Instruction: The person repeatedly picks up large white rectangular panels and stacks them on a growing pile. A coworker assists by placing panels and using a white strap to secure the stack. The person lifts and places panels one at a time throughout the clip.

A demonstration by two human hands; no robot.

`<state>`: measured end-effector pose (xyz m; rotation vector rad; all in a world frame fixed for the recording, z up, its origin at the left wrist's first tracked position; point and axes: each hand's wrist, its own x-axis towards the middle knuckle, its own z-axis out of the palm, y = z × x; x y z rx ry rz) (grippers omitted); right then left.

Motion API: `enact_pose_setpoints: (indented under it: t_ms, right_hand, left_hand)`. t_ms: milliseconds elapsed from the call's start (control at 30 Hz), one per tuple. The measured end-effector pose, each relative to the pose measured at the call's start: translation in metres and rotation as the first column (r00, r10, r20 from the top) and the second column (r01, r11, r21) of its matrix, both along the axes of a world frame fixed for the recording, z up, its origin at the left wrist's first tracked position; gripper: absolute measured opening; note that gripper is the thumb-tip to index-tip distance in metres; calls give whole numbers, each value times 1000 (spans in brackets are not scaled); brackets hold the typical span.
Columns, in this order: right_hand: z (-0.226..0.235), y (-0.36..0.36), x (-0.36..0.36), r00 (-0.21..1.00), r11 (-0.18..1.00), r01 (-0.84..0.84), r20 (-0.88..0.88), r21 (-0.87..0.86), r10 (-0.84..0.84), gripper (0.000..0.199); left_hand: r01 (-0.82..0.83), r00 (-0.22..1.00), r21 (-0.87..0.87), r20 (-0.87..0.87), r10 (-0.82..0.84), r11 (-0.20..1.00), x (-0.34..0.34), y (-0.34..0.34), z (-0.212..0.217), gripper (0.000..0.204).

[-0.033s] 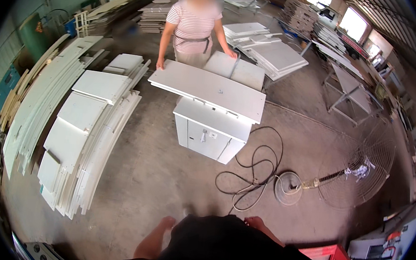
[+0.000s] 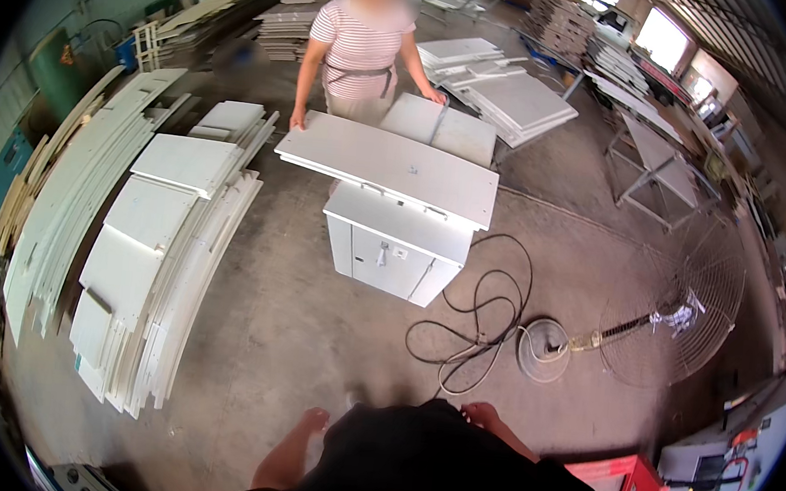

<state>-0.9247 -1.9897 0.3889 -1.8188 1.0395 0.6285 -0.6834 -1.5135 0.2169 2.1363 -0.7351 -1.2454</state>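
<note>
My left hand [image 2: 314,418] hangs low beside my black shirt, over bare floor and touching nothing I can see. On the other side, my right hand [image 2: 480,413] is held close to the shirt, which covers part of it. Both hands are small here, and their finger positions are unclear. Ahead stands a white cabinet [image 2: 382,261] with a small handle on its front. Long white panels [image 2: 391,166] lie across its top, overhanging it. Behind them stands a person in a striped shirt [image 2: 361,51], one hand at the panels' left end and the other on a white piece [image 2: 463,137].
Stacks of white boards [image 2: 137,232] lie on the left. A looped black cable [image 2: 470,322] lies right of the cabinet, beside a round fan base [image 2: 544,349] and its wire cage [image 2: 671,331]. A red metal piece [image 2: 638,487] stands at lower right. Metal trestles [image 2: 661,171] stand farther back.
The scene has shifted very slightly left in the view. My hands, the panels and the other person hold nearly the same positions.
</note>
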Motion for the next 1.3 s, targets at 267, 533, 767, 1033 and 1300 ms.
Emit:
enact_pose_setpoints:
  t_ms: [267,533,767,1033,1300]
  right_hand:
    - [-8,-9,45,967,952,226,70,206,-244,38]
    - [19,-19,69,966,963,221,-169,153,-195,34]
    - [-72,-73,173,979,979,-183,103,86,174,33]
    - [-47,-106,311,934,909,205,206,363,-293,32]
    - [-96,-115,276,989,983,-10,146,181,-17,32]
  left_hand:
    - [-631,503,295,-549,668,717,54,32,23,12]
    - [-523,657,321,-439,613,790,89,3,3,15]
    - [229,934,-261,331,-136,938,137,-99,155,19]
    - [-85,980,-2,183,84,996,281,-109,74,23]
    - [161,931,34,327,-163,986,322,-179,156,19]
